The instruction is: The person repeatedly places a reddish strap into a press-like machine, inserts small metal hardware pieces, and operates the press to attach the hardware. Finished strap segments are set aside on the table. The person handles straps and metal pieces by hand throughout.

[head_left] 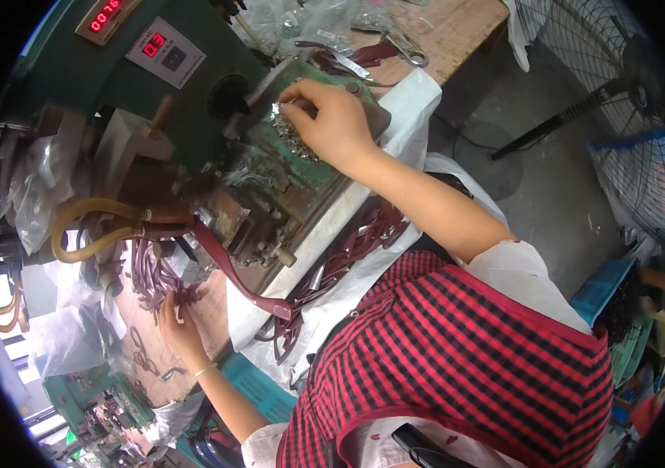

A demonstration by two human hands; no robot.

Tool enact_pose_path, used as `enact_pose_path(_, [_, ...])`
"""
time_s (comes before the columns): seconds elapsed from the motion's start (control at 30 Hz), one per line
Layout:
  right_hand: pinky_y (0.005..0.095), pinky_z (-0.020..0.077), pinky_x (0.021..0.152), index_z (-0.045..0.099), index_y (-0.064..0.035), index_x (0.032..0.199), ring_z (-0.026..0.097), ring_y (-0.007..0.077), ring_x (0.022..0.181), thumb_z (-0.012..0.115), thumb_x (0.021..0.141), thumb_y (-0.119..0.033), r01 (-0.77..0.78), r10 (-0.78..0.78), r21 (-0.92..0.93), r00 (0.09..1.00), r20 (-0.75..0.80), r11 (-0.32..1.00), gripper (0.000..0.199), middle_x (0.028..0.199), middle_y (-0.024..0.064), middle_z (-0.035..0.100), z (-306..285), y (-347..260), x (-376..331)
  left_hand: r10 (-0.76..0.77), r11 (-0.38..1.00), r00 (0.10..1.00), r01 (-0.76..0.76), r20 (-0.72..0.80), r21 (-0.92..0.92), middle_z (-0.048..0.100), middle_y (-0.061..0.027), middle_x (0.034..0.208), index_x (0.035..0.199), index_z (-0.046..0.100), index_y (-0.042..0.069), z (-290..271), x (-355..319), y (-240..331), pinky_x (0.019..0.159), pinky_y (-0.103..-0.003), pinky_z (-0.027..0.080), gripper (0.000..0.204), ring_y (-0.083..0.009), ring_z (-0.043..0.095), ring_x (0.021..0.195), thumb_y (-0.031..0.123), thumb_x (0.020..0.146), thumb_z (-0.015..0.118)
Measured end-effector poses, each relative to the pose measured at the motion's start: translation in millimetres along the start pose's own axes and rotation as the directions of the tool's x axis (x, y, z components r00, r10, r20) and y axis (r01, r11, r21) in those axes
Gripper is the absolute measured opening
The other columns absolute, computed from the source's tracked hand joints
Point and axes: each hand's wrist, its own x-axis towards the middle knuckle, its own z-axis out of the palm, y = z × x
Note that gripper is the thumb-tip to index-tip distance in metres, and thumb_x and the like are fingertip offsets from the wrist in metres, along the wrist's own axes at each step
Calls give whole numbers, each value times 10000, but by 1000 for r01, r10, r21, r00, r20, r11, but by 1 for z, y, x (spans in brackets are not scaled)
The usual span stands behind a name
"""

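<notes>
My right hand (330, 121) is over a pile of small silver metal pieces (295, 139) on the green machine's base. Its thumb and forefinger are pinched together at the pile's edge; what is between them is too small to make out. Lower left, my left hand (179, 324) has its fingers closed at a bundle of thin maroon straps (153, 273) on the wooden table. One maroon strap (227, 265) runs from the machine's working area toward my lap, its end hanging free. More maroon straps (363, 238) lie on white cloth over my lap.
The green press-like machine (223, 47) carries red digit displays. A yellowish hose (75, 249) loops at its left. Plastic bags (293, 27) and a metal tool (406, 51) lie on the table behind. A caged fan (621, 86) stands at right, a teal crate (258, 386) below the table.
</notes>
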Motion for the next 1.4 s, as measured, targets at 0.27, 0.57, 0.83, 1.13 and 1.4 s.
enact_pose_path(0.27, [413, 531, 814, 759, -71, 953, 683, 323, 909, 726, 841, -107, 202, -212, -153, 976, -52, 967, 122, 923, 104, 735, -52, 18, -20, -37, 998, 999, 37, 8, -53, 716, -126, 972, 1184, 743, 57, -34, 50, 22, 799, -396, 519, 242, -305, 663, 871, 99, 958, 665])
enact_pose_path(0.57, [386, 546, 799, 749, -86, 1043, 708, 303, 895, 734, 847, -133, 198, -274, 279, 924, 268, 940, 202, 928, 103, 751, -26, -74, -15, -264, 852, 928, 96, -263, -515, 742, -68, 1038, 1233, 710, -30, -74, 59, 88, 750, -240, 531, 243, -109, 672, 866, 70, 1027, 628])
enact_pose_path(0.83, [276, 511, 875, 558, 55, 1246, 675, 124, 946, 718, 874, -9, -164, -62, 476, 903, 424, 864, 411, 953, 78, 723, 34, -105, -28, -535, 319, 821, 414, 199, -852, 674, 4, 784, 930, 707, 3, -18, 17, 106, 541, -196, 409, 163, -47, 575, 641, 140, 1015, 679])
enact_pose_path(1.13, [267, 500, 872, 535, 40, 1309, 651, 121, 949, 683, 908, -2, -363, 62, 508, 855, 515, 781, 430, 999, 65, 704, 24, -143, -29, -127, 754, 770, -334, -625, -565, 734, -193, 950, 1056, 654, -72, -123, 46, 198, 638, -280, 564, 114, -183, 672, 719, 0, 1020, 573])
enact_pose_path(1.4, [381, 493, 1029, 724, -28, 1163, 666, 305, 1160, 676, 891, -117, 195, -211, 81, 875, 436, 977, 291, 1194, 152, 718, -7, -93, -6, 470, 740, 662, -656, -583, -148, 756, -95, 976, 952, 742, 87, -95, 69, 251, 508, -261, 457, 224, -136, 614, 612, 129, 774, 872])
